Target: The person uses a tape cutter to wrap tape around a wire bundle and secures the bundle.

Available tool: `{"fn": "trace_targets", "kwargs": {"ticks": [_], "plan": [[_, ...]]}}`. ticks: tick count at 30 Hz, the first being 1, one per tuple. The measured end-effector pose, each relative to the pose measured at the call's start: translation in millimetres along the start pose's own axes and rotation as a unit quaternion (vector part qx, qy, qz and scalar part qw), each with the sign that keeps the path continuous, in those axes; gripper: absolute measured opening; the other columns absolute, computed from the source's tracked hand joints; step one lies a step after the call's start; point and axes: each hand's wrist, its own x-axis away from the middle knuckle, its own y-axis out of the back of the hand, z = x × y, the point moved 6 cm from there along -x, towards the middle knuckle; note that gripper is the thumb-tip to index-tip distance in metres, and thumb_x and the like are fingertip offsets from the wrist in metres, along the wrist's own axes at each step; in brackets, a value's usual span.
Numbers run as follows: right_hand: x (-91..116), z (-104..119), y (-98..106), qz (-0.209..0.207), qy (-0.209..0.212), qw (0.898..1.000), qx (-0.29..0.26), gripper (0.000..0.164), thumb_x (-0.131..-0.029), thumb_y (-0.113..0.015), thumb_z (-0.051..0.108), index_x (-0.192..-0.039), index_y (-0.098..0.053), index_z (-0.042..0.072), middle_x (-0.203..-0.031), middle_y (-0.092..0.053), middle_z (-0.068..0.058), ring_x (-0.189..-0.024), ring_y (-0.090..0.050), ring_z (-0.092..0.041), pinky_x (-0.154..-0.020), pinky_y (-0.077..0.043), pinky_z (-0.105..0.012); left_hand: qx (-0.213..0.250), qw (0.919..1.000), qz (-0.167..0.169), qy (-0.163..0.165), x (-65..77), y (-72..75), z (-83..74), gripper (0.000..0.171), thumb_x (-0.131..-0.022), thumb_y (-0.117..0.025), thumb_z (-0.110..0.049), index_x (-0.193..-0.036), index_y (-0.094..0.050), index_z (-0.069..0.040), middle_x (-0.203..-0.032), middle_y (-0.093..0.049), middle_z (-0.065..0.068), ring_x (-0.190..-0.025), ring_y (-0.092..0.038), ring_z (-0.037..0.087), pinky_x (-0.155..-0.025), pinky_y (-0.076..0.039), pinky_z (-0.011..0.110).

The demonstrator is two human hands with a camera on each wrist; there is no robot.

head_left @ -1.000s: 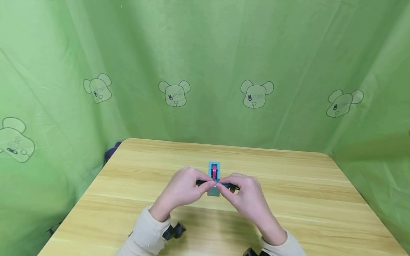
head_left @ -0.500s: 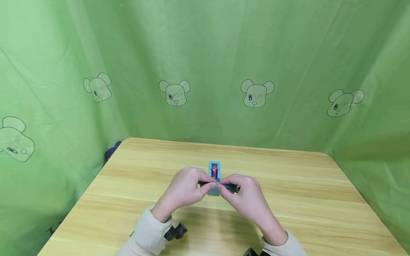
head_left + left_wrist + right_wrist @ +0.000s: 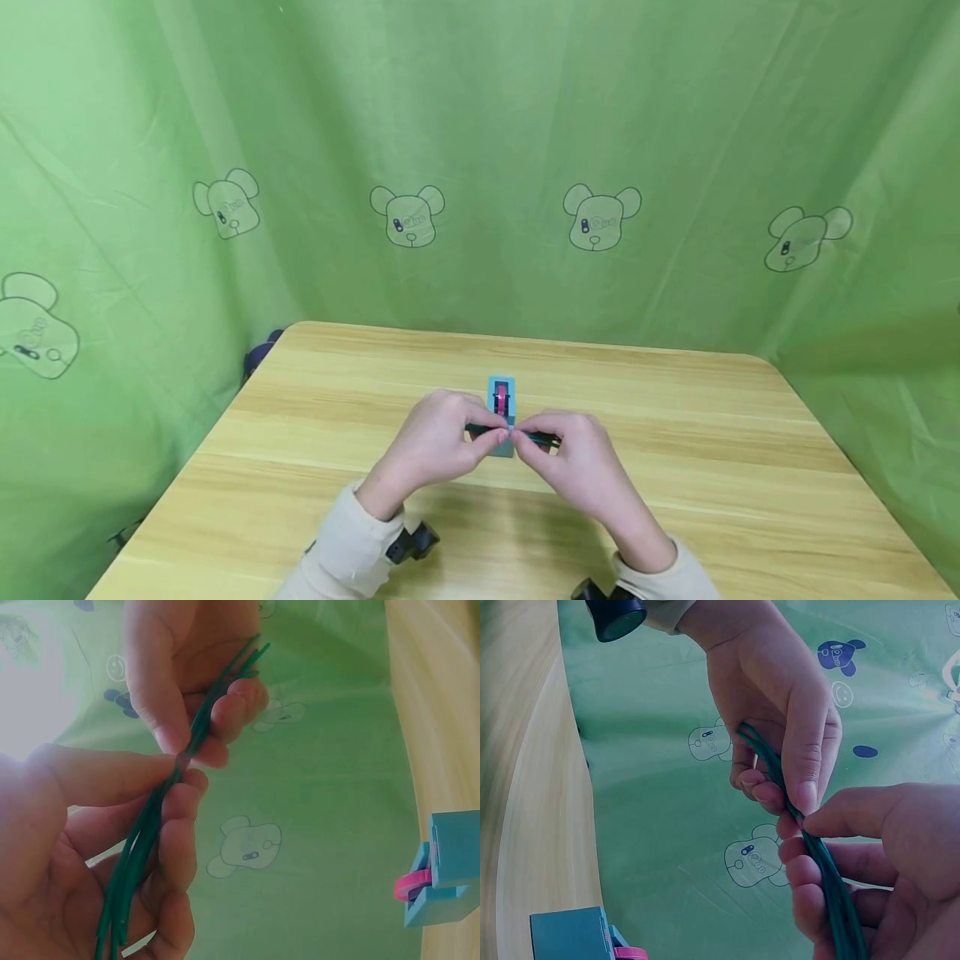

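Observation:
Thumb and fingers of my left hand (image 3: 435,442) pinch a bundle of thin green wires (image 3: 133,851). My right hand (image 3: 581,458) pinches the same bundle right beside the left fingertips, thumbs almost meeting at its middle. In the right wrist view the strands (image 3: 829,874) run across both palms, their loose ends sticking out past the fingers. A small pale, shiny patch (image 3: 182,760) shows on the bundle between the thumbs. Just beyond the hands stands a blue tape dispenser (image 3: 512,408) with a pink roll core (image 3: 501,398); the hands partly cover its near end in the head view.
The dispenser stands on a light wood table (image 3: 337,375). Green curtain (image 3: 495,108) printed with bear heads hangs behind and at both sides. A dark purple item (image 3: 258,354) shows past the table's far left corner. Black cameras (image 3: 412,543) sit at the wrists.
Both hands stay nearly in place over the dispenser's near end. The fingertips shift slightly to the right, and the bundle's right end sits a little differently in the right hand.

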Motion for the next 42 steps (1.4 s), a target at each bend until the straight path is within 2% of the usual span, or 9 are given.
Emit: {"fn": "trace_targets", "kwargs": {"ticks": [5,10,12,17,22,29,36,39,42], "plan": [[1,3,2,-0.031,0.035,0.999,0.012,0.005,-0.087,-0.076,0.012,-0.09,-0.079,0.014,-0.076,-0.064,0.016,-0.063,-0.054,-0.002,-0.057,-0.047,-0.025,0.005,1.0,-0.001,0.003,-0.2,0.8,0.7,0.014,-0.093,-0.07,-0.022,-0.099,-0.08,-0.015,-0.094,-0.073,-0.006,-0.077,-0.063,0.002,-0.065,-0.048,0.023],[1,6,3,-0.056,0.063,0.996,0.023,0.006,-0.084,-0.078,0.01,-0.09,-0.08,0.012,-0.077,-0.066,0.015,-0.066,-0.057,0.0,-0.058,-0.048,-0.024,0.014,0.9999,-0.001,0.007,0.2,1.9,2.3,0.016,-0.094,-0.068,-0.023,-0.1,-0.08,-0.015,-0.095,-0.074,-0.006,-0.081,-0.064,0.003,-0.068,-0.05,0.025],[1,7,3,-0.062,0.069,0.995,0.024,0.006,-0.083,-0.079,0.01,-0.089,-0.079,0.012,-0.078,-0.067,0.014,-0.067,-0.058,0.0,-0.059,-0.049,-0.023,0.014,0.9999,0.001,0.007,-0.1,1.7,2.8,0.016,-0.094,-0.069,-0.024,-0.1,-0.08,-0.015,-0.094,-0.074,-0.006,-0.078,-0.063,0.003,-0.067,-0.05,0.025],[0,7,3,-0.068,0.07,0.995,0.021,0.007,-0.081,-0.081,0.01,-0.087,-0.079,0.013,-0.078,-0.066,0.015,-0.069,-0.059,0.0,-0.059,-0.049,-0.023,0.003,0.9998,0.012,0.014,-1.1,-0.5,4.8,0.017,-0.094,-0.068,-0.025,-0.101,-0.08,-0.016,-0.094,-0.074,-0.005,-0.07,-0.059,0.001,-0.064,-0.048,0.023],[0,6,2,-0.07,0.068,0.995,0.022,0.006,-0.081,-0.08,0.011,-0.087,-0.079,0.013,-0.076,-0.064,0.016,-0.066,-0.059,-0.005,-0.057,-0.048,-0.025,0.013,0.9994,0.016,0.026,-0.6,-1.4,6.2,0.017,-0.095,-0.068,-0.024,-0.101,-0.08,-0.014,-0.096,-0.074,-0.004,-0.077,-0.062,0.001,-0.068,-0.05,0.024],[1,5,0,-0.063,0.055,0.996,0.021,0.005,-0.083,-0.077,0.01,-0.086,-0.079,0.013,-0.073,-0.061,0.017,-0.064,-0.055,-0.004,-0.056,-0.047,-0.025,0.009,0.9997,0.009,0.02,-0.2,-0.8,4.6,0.015,-0.094,-0.069,-0.023,-0.099,-0.08,-0.013,-0.091,-0.073,-0.006,-0.073,-0.06,0.001,-0.064,-0.048,0.023],[3,13,2,-0.098,0.1,0.987,0.082,0.005,-0.079,-0.075,0.011,-0.079,-0.078,0.015,-0.068,-0.062,0.016,-0.057,-0.054,-0.001,-0.065,-0.043,-0.032,-0.01,0.9999,0.002,0.012,-1.0,-2.8,3.2,0.014,-0.093,-0.07,-0.024,-0.098,-0.08,-0.015,-0.089,-0.073,-0.007,-0.072,-0.06,0.0,-0.063,-0.047,0.022],[3,12,1,-0.089,0.086,0.989,0.082,0.005,-0.08,-0.074,0.013,-0.08,-0.078,0.015,-0.07,-0.063,0.016,-0.059,-0.056,-0.001,-0.068,-0.044,-0.033,-0.015,0.9999,0.0,0.007,-1.1,-3.2,3.0,0.014,-0.093,-0.07,-0.024,-0.097,-0.08,-0.015,-0.089,-0.073,-0.007,-0.072,-0.06,0.0,-0.063,-0.047,0.022],[2,9,0,-0.073,0.068,0.993,0.067,0.005,-0.082,-0.073,0.013,-0.082,-0.078,0.014,-0.074,-0.064,0.015,-0.064,-0.059,-0.003,-0.067,-0.048,-0.03,-0.02,0.9998,-0.004,0.001,-0.9,-2.9,2.6,0.013,-0.093,-0.071,-0.024,-0.097,-0.08,-0.015,-0.09,-0.073,-0.007,-0.074,-0.061,0.0,-0.064,-0.048,0.021]]}}
